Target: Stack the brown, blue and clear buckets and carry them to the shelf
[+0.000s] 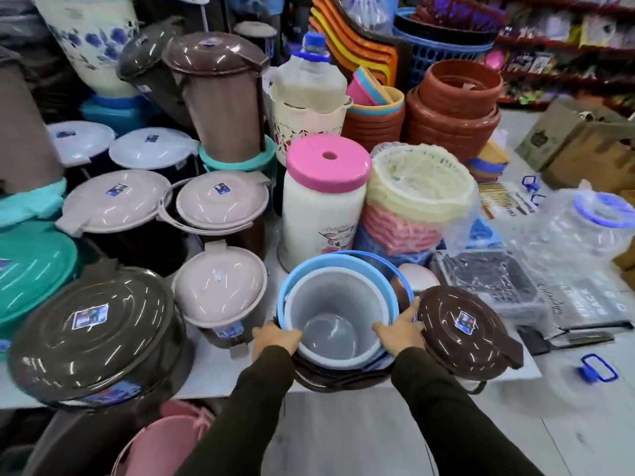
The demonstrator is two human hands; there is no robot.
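Observation:
Three buckets are nested together in front of me. The clear bucket (335, 321) sits inside the blue bucket (347, 266), and both sit in the brown bucket (338, 381), of which only the lower rim shows. My left hand (275, 340) grips the stack's left rim. My right hand (400, 329) grips its right rim, fingers against the blue edge. Both arms wear dark sleeves.
A brown lidded bucket (464, 331) touches the stack's right side. Beige lidded buckets (220, 293) and a big brown one (92, 334) crowd the left. A pink-topped stool (326, 201) and baskets (417, 194) stand behind. Shelves (567, 46) run along the far right; the grey floor (360, 434) lies below.

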